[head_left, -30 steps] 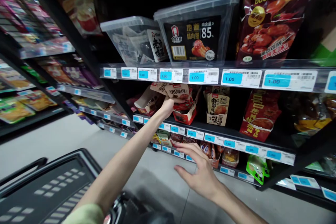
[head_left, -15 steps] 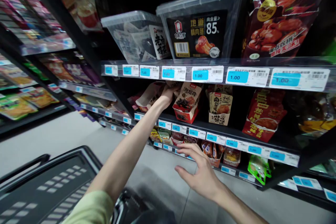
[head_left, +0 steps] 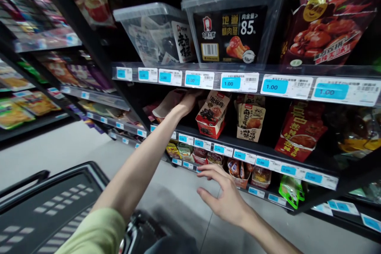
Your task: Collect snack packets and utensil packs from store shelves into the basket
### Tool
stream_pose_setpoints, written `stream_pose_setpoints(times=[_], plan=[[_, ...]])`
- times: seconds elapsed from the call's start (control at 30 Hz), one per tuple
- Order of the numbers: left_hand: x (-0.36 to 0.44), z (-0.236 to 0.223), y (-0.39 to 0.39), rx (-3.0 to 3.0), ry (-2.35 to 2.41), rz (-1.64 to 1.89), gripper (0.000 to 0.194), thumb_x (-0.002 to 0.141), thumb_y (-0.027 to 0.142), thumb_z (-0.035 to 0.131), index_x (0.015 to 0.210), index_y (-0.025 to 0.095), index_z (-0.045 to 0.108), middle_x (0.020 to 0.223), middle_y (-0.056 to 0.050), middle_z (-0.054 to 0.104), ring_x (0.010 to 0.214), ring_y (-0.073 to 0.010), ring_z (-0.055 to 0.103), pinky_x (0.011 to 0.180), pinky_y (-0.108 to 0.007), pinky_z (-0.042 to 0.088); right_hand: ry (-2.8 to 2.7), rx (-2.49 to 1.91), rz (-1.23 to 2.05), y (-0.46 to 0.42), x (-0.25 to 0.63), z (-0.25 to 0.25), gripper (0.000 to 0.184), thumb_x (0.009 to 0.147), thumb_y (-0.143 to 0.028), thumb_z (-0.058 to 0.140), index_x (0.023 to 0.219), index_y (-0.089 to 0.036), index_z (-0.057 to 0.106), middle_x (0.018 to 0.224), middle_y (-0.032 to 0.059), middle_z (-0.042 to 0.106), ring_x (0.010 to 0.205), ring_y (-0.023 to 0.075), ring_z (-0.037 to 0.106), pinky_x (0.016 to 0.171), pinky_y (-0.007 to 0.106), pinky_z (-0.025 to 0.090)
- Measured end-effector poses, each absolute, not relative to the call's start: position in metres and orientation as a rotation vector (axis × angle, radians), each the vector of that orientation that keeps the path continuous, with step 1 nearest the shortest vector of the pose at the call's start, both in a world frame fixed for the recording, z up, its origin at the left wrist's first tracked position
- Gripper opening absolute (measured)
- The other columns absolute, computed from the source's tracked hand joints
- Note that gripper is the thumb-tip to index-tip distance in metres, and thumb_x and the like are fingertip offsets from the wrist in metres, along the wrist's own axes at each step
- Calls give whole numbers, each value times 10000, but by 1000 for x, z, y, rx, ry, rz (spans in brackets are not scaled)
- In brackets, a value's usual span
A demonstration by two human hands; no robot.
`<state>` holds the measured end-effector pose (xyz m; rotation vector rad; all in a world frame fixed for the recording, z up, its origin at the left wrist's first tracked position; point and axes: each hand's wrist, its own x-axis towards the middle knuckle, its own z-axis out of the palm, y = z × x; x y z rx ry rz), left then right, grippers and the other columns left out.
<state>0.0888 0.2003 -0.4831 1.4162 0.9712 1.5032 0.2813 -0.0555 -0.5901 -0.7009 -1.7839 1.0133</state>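
Observation:
My left hand (head_left: 188, 103) reaches deep onto the middle shelf, between an open display carton (head_left: 166, 107) and a red and cream snack box (head_left: 212, 115). Its fingers are lost in the dark under the shelf above, so what they touch is hidden. My right hand (head_left: 223, 192) hovers in front of the lower shelf with fingers apart and nothing in it. To the right of the red box stand a cream snack carton (head_left: 251, 121) and a tilted red snack packet (head_left: 300, 131).
Clear plastic tubs (head_left: 238, 24) and a large duck heart bag (head_left: 330, 27) fill the upper shelf, above a rail of price labels (head_left: 238, 83). A grey shopping cart (head_left: 59, 206) is at lower left. Small packs (head_left: 238, 168) line the bottom shelf.
My left hand has gone slightly deeper, and the pack seen at its fingers before no longer shows. The view has shifted slightly; my right hand stays nearly in place, open.

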Motion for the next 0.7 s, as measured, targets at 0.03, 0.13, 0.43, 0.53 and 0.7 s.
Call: stream_pose_setpoints(times=[0.03,0.13,0.43,0.53,0.7], plan=[[89,-483,198,1428,963,1502,482,616,469,839,1004,197,751,1052,-111,780,1187,-365,652,1030,-463,503,-1782,-701,1014,-55,281,-590,281,876,-197,706,1151,-255,696,1301,71,680,1190,206,651,1002,360,552],[89,-478,183,1690,1031,1335,526,576,385,896,1044,186,761,1121,-120,769,1220,-380,634,1072,-455,476,-1775,-713,1019,-55,282,-589,262,877,-198,707,1133,-256,701,1301,73,681,1198,213,653,1063,391,526],[98,-488,170,1753,1119,1499,703,531,178,917,1188,153,668,1258,-149,703,1296,-382,575,1145,-447,406,-1808,-716,1025,-54,280,-591,274,869,-174,706,1128,-263,700,1308,75,675,1214,217,644,1096,420,508],[110,-506,173,1541,1084,1637,579,683,277,845,1213,200,627,1278,-114,693,1267,-353,592,1104,-469,445,-1802,-715,1027,-54,280,-590,262,862,-164,711,1106,-259,706,1308,73,677,1228,216,641,1100,415,496],[119,-522,174,1724,1220,1620,731,623,202,887,1285,158,581,1393,-159,597,1355,-382,503,1176,-492,360,-1827,-738,1010,-54,280,-589,237,855,-162,724,1071,-261,717,1296,66,682,1217,212,645,1096,409,489]])
